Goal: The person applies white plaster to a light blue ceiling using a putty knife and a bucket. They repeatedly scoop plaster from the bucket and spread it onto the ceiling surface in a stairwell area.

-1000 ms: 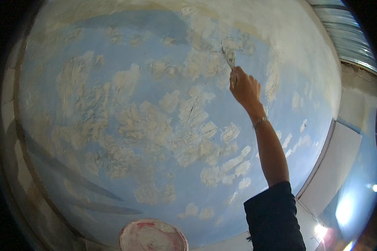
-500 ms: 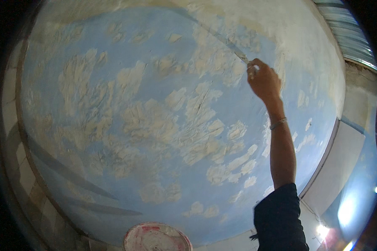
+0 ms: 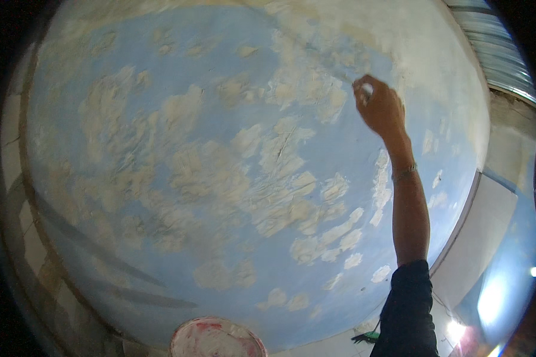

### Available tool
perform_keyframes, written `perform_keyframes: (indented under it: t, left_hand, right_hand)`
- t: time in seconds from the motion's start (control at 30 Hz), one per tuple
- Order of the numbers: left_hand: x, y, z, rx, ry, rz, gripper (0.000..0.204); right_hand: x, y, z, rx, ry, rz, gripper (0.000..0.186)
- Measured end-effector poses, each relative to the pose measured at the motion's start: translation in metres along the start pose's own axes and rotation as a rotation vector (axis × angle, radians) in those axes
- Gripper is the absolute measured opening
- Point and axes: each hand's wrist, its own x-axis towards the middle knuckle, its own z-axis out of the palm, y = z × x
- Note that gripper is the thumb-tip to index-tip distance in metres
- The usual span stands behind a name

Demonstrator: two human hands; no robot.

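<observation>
High on the right side of a blue wall (image 3: 220, 71), my right hand (image 3: 380, 110) is closed round a putty knife (image 3: 346, 77). The knife points up and to the left, and its outline is smeared by motion, so I cannot tell whether the blade touches the wall. Rough off-white filler patches (image 3: 211, 172) are spread over the blue paint. A bracelet circles my right wrist, below which a dark sleeve (image 3: 408, 309) covers the forearm. My left hand does not show.
At the lower edge sits a round container (image 3: 217, 342) with whitish and reddish smears. A green and black object (image 3: 368, 337) lies low beside my sleeve. Corrugated sheeting (image 3: 497, 44) is at the upper right, a pale panel (image 3: 476, 232) below it. Tiles (image 3: 34, 241) border the left.
My right hand and forearm have shifted a little to the right, and the putty knife has become blurred. The green part of the object by my sleeve has come into sight.
</observation>
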Motion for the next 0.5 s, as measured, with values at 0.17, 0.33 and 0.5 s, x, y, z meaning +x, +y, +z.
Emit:
perform_keyframes:
  t: [0.17, 0.33, 0.5]
  left_hand:
    - [-0.001, -0.001, 0.014, 0.019, 0.054, 0.057, 0.055]
    - [-0.003, -0.002, 0.023, -0.005, 0.042, 0.095, 0.055]
    - [0.006, -0.008, 0.015, -0.007, 0.010, 0.116, 0.056]
  right_hand:
    - [0.092, 0.015, -0.003, 0.011, 0.247, 0.105, 0.025]
    - [0.082, 0.014, 0.028, -0.024, 0.127, 0.066, 0.024]
    - [0.046, 0.044, -0.001, 0.025, -0.047, 0.034, 0.029]
